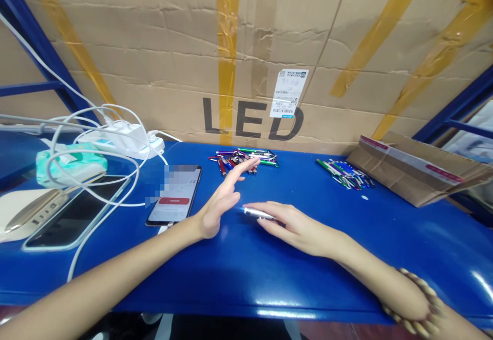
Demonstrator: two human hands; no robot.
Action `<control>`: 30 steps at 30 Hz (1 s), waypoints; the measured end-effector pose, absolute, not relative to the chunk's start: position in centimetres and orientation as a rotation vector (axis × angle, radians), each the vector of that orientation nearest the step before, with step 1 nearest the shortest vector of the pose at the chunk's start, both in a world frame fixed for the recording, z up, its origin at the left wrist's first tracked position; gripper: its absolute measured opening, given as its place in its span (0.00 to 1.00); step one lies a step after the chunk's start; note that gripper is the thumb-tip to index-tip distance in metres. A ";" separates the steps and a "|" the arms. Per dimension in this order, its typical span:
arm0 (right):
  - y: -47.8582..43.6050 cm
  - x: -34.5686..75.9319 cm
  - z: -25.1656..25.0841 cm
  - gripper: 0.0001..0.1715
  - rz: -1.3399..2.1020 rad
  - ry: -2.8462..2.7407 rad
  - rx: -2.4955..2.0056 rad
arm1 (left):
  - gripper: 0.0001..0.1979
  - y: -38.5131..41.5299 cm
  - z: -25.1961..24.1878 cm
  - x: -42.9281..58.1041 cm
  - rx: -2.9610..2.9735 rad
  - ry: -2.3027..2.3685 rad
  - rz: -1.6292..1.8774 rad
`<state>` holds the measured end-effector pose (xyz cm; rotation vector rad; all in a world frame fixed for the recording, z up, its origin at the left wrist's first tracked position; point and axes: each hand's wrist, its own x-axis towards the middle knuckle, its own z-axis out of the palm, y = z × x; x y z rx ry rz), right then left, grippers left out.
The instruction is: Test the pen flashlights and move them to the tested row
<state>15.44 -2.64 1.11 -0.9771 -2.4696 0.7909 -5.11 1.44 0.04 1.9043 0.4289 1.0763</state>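
Fingers [269, 208] of the right hand [298, 227] pinch and partly hide a silver tube [256, 212], left hand [216, 207] spread.

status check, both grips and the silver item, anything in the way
Left grip open, no item visible in it. Right grip holding silver item, one end toward left grip. Phone beside left forearm, not between grips.

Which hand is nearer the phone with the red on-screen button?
Left: the left hand is just beside the phone; the right hand is farther right, holding a slim silver object.
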 end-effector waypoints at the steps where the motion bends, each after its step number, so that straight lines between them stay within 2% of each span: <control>1: -2.6 15.5 1.1 0.24 0.791 -2.477 -0.987 | 0.32 1.4 0.1 -5.1 1.908 0.424 1.074; 10: -2.8 15.5 1.2 0.24 0.779 -2.490 -0.993 | 0.32 1.4 0.2 -5.0 1.903 0.430 1.078; 15: -3.1 15.4 1.2 0.28 0.739 -2.517 -1.052 | 0.32 1.4 0.1 -5.0 1.901 0.433 1.079; 30: -3.1 15.3 0.9 0.29 0.841 -2.557 -0.986 | 0.35 1.4 -0.8 -5.3 1.853 0.404 1.041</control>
